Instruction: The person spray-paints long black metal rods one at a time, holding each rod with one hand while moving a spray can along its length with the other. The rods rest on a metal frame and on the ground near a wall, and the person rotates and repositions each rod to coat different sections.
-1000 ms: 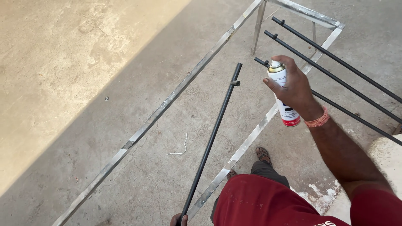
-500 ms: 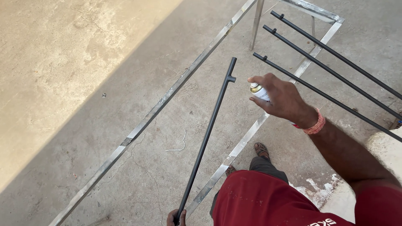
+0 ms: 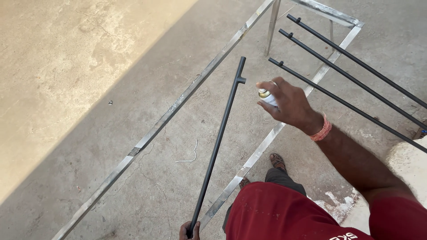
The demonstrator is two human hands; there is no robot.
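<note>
My right hand grips a small white spray can with its nozzle turned toward a long black metal rod. One finger rests on top of the can. My left hand holds the near end of that rod at the bottom edge of the view. The rod slants up and away from me, and a short stub sticks out near its far tip. An orange band sits on my right wrist.
A bare metal frame of long rails stands on the concrete floor. Three more black rods lie across its right rail. My sandalled feet are beside the near rail. A white stone block is at right.
My right hand has swung left and down with the can, from upright beside the laid rods to pointing at the held rod. The rod has stayed in my left hand.
</note>
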